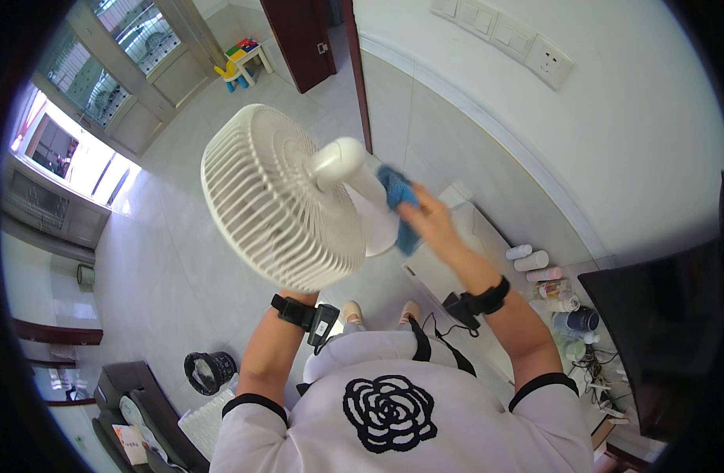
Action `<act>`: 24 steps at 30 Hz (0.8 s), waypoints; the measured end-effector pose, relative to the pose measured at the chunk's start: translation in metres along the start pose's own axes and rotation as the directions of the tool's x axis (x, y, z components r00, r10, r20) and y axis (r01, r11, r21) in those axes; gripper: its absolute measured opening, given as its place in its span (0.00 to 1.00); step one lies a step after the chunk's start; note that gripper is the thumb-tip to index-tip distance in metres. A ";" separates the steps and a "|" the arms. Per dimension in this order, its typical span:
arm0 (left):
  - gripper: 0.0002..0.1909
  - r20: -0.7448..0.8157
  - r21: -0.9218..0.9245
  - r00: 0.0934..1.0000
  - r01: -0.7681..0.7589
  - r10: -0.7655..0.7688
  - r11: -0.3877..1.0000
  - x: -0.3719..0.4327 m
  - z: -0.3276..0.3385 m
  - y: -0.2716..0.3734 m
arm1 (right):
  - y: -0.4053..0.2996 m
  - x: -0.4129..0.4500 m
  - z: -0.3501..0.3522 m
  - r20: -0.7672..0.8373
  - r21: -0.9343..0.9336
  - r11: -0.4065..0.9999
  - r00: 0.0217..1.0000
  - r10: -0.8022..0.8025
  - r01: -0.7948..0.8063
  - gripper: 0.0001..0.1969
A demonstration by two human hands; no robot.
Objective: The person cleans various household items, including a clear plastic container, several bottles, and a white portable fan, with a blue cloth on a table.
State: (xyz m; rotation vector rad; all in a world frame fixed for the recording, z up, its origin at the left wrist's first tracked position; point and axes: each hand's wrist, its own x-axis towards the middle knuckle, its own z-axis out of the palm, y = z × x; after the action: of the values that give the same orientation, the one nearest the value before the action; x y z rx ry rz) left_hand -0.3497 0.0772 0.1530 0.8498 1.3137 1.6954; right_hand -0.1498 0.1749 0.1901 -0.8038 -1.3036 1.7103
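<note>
A white electric fan (279, 195) is in front of me, its round grille towards the left and its motor housing (340, 158) and stand (374, 219) towards the right. In my right hand (436, 224) is a blue cloth (404, 201), which lies against or close beside the stand; the hand and cloth are blurred. My left forearm (273, 343) reaches up under the fan's grille, and the hand itself is hidden behind it, so its grip does not show. Both wrists wear black straps with small devices.
A low white cabinet (468, 254) runs along the right wall, with several bottles (530, 260), tangled cables (595, 378) and a black television (651, 337). At lower left are a black bin (210, 372) and a grey sofa (125, 384). A children's table (250, 56) stands far off.
</note>
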 end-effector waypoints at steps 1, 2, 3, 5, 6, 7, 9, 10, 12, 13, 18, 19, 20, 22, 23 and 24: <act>0.27 0.005 0.056 1.000 -0.030 0.030 0.998 -0.001 0.006 0.004 | 0.005 -0.002 0.009 0.031 -0.204 0.955 0.977 -0.212 0.213 0.16; 0.27 0.011 0.111 0.998 -0.061 0.061 0.992 -0.002 0.012 0.008 | 0.007 -0.003 0.012 0.105 -0.391 0.826 0.911 -0.399 0.407 0.16; 0.28 -0.006 0.185 0.995 -0.099 0.102 0.978 -0.010 0.013 0.022 | 0.005 -0.003 0.019 0.113 -0.371 0.832 0.910 -0.399 0.412 0.16; 0.30 -0.002 0.305 0.985 -0.163 0.172 0.938 -0.016 0.021 0.038 | -0.001 -0.004 0.020 0.077 -0.201 0.975 0.994 -0.082 0.096 0.17; 0.30 0.004 0.363 0.979 -0.190 0.203 0.912 -0.021 0.025 0.046 | -0.004 -0.004 0.021 0.073 -0.196 0.976 0.994 -0.080 0.093 0.17; 0.30 0.008 0.367 0.980 -0.188 0.200 0.911 -0.026 0.031 0.059 | -0.007 0.000 0.020 0.107 -0.195 0.981 0.994 0.024 -0.003 0.17; 0.33 0.001 0.636 0.973 -0.181 0.233 0.750 -0.034 0.040 0.083 | -0.012 0.011 0.018 0.140 -0.194 0.976 0.982 0.127 -0.099 0.17; 0.35 -0.019 0.415 0.988 -0.134 0.156 0.900 -0.034 0.035 0.079 | -0.014 0.019 0.018 0.234 -0.238 0.962 0.954 0.187 -0.130 0.17; 0.35 -0.019 0.427 0.987 -0.134 0.157 0.894 -0.042 0.025 0.085 | -0.015 0.034 0.013 0.326 -0.279 0.947 0.912 0.248 -0.158 0.18; 0.35 -0.014 0.431 0.987 -0.137 0.158 0.892 -0.046 0.024 0.086 | -0.014 0.041 0.009 0.440 -0.367 0.913 0.832 0.338 -0.177 0.18; 0.34 0.025 0.423 0.989 -0.144 0.148 0.895 -0.052 0.023 0.075 | -0.015 0.065 0.010 0.593 -0.730 0.668 0.617 0.517 0.141 0.20; 0.34 0.029 0.411 0.988 -0.147 0.148 0.900 -0.050 0.021 0.072 | -0.006 0.066 0.012 0.595 -0.728 0.670 0.617 0.514 0.145 0.20; 0.34 0.033 0.402 0.988 -0.152 0.151 0.903 -0.050 0.019 0.069 | 0.004 0.064 0.014 0.576 -0.720 0.673 0.686 0.445 0.168 0.20; 0.34 0.040 0.367 0.987 -0.158 0.155 0.917 -0.046 0.013 0.063 | 0.012 0.054 0.024 0.496 -0.668 0.722 0.832 0.249 0.182 0.18; 0.33 0.047 0.348 0.986 -0.164 0.158 0.923 -0.044 0.010 0.059 | 0.023 0.057 0.022 0.497 -0.668 0.721 0.832 0.246 0.186 0.18; 0.33 0.056 0.325 0.985 -0.171 0.162 0.930 -0.041 0.008 0.053 | 0.026 0.058 0.026 0.405 -0.711 0.637 0.914 0.026 0.297 0.18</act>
State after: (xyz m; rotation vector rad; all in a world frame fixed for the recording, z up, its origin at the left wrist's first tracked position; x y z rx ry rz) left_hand -0.3351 0.0368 0.2055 1.2040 1.5703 1.6059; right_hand -0.2046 0.2121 0.1716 -0.8013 -2.3885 1.1676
